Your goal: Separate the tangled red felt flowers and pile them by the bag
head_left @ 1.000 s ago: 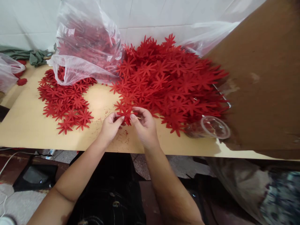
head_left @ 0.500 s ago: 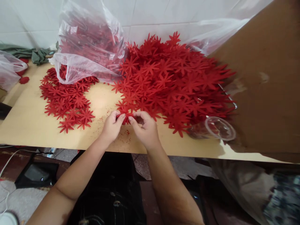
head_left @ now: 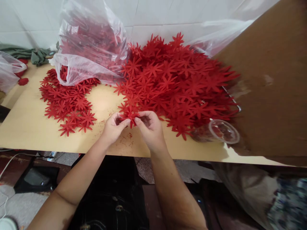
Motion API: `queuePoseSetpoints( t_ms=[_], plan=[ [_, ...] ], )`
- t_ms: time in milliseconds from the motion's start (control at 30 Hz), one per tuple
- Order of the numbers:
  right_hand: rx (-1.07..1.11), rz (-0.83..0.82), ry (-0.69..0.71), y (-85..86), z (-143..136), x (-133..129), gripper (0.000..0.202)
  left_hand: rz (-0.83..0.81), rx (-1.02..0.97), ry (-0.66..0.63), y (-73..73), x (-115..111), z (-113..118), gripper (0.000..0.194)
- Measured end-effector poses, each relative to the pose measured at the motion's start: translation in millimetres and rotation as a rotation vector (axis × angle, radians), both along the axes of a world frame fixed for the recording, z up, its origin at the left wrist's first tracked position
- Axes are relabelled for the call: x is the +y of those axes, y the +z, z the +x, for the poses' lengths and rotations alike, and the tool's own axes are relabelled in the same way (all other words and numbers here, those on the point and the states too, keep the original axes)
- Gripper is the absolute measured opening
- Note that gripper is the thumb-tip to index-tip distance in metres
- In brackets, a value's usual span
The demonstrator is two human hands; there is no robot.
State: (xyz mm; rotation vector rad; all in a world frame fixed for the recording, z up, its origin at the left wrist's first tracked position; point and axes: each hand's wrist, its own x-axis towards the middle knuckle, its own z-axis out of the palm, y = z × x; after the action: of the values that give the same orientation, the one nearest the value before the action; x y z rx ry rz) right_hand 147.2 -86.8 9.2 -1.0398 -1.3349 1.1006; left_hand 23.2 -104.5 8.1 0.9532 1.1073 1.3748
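Note:
Between my two hands is a red flower-shaped piece (head_left: pixel 130 117) with narrow pointed petals. My left hand (head_left: pixel 113 127) pinches its left side, thumb towards me and fingers partly hidden behind the petals. On the other side my right hand (head_left: pixel 151 127) grips the piece the same way, the two thumbs close together near its middle. Just beyond my fingers, a large heap of matching red flower pieces (head_left: pixel 165 80) spreads to the right. A smaller pile of them (head_left: pixel 69 99) lies to my left.
A clear plastic bag (head_left: pixel 93 48) full of red pieces stands at the back. At the right, a transparent plastic cup (head_left: pixel 224 131) lies on its side by a large cardboard sheet (head_left: pixel 271 80). Red crumbs dot the tan tabletop (head_left: pixel 86 140); green cloth (head_left: pixel 39 57) lies far left.
My thumbs have drawn slightly inward and the fingers have spread the flower piece wider, so more of its petals show. The piles stay as they were.

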Motion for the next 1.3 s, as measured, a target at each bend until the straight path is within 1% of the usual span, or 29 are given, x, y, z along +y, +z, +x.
queuePoseSetpoints(
  t_ms=[67, 133, 200, 300, 367, 433, 500, 533, 567, 667, 733, 800, 867, 933, 1000, 1033, 1067, 1100, 1133, 1200, 1233, 1267, 1300],
  plan=[
    [-0.030, 0.021, 0.055, 0.7, -0.3, -0.4, 0.022, 0.002, -0.019, -0.023, 0.0, -0.2, -0.2, 0.022],
    [-0.060, 0.019, 0.086, -0.3, 0.0, 0.5, 0.019, 0.022, -0.040, -0.039, 1.0, -0.7, 0.3, 0.022],
    [-0.082, 0.009, 0.080, -2.7, 0.0, 2.0, 0.014, 0.021, -0.081, -0.056, 2.8, -1.8, 1.1, 0.027],
    [-0.128, 0.037, 0.016, -5.4, -1.8, 2.0, 0.010, -0.049, -0.156, -0.086, 6.4, -3.7, 2.2, 0.032],
    [-0.230, 0.109, -0.052, -5.0, -4.3, -0.2, 0.006, -0.116, -0.197, -0.077, 8.4, -4.3, 2.8, 0.029],
    [-0.365, 0.229, -0.093, -3.2, -7.0, -3.0, 0.004, -0.166, -0.218, -0.039, 8.8, -3.7, 3.1, 0.024],
    [-0.440, 0.338, -0.097, -1.2, -9.2, -5.1, 0.006, -0.187, -0.239, 0.013, 7.0, -2.0, 2.8, 0.017],
    [-0.439, 0.364, -0.091, -0.5, -10.0, -5.7, 0.005, -0.193, -0.253, 0.032, 5.4, -0.9, 2.5, 0.016],
    [-0.413, 0.358, -0.083, 0.0, -10.5, -5.7, 0.004, -0.200, -0.269, 0.045, 3.5, 0.2, 1.9, 0.015],
    [-0.271, 0.230, -0.102, 0.2, -8.8, -2.2, 0.005, -0.228, -0.319, 0.097, -2.2, 2.9, -0.6, 0.016],
    [-0.213, 0.172, -0.166, -0.8, -3.4, 5.2, 0.007, -0.231, -0.345, 0.150, -4.5, 3.7, -2.3, 0.017],
    [-0.233, 0.190, -0.249, -2.5, 6.8, 18.1, 0.007, -0.233, -0.368, 0.169, -5.2, 3.8, -3.3, 0.017],
    [-0.346, 0.266, -0.324, -4.0, 20.4, 34.8, 0.010, -0.243, -0.384, 0.143, -4.8, 3.4, -3.4, 0.017],
    [-0.530, 0.352, -0.380, -4.0, 33.2, 49.4, 0.020, -0.244, -0.390, 0.114, -4.4, 2.6, -2.9, 0.018],
    [-0.685, 0.398, -0.407, -1.9, 39.5, 54.7, 0.032, -0.229, -0.373, 0.085, -4.3, 2.1, -1.8, 0.021],
    [-0.715, 0.400, -0.402, -0.4, 38.9, 52.4, 0.035, -0.218, -0.356, 0.072, -4.4, 2.1, -1.2, 0.023],
    [-0.701, 0.389, -0.373, 1.1, 35.8, 47.0, 0.035, -0.208, -0.338, 0.062, -4.4, 2.2, -0.5, 0.025],
    [-0.649, 0.359, -0.306, 2.2, 30.5, 39.2, 0.033, -0.201, -0.321, 0.056, -4.4, 2.5, 0.1, 0.026],
    [-0.568, 0.310, -0.209, 2.8, 23.7, 29.8, 0.032, -0.194, -0.310, 0.056, -4.4, 2.9, 0.6, 0.027],
    [-0.364, 0.145, 0.033, 1.7, 8.8, 11.2, 0.036, -0.176, -0.299, 0.071, -4.2, 3.8, 1.4, 0.026],
    [-0.274, 0.068, 0.124, 0.2, 2.1, 3.9, 0.038, -0.165, -0.291, 0.076, -4.1, 4.1, 1.7, 0.026],
    [-0.196, 0.000, 0.191, -1.6, -3.1, -1.3, 0.041, -0.153, -0.279, 0.080, -4.1, 4.2, 2.0, 0.025],
    [-0.132, -0.051, 0.228, -3.4, -6.8, -4.2, 0.043, -0.142, -0.262, 0.084, -4.0, 4.2, 2.2, 0.025]
  ],
)
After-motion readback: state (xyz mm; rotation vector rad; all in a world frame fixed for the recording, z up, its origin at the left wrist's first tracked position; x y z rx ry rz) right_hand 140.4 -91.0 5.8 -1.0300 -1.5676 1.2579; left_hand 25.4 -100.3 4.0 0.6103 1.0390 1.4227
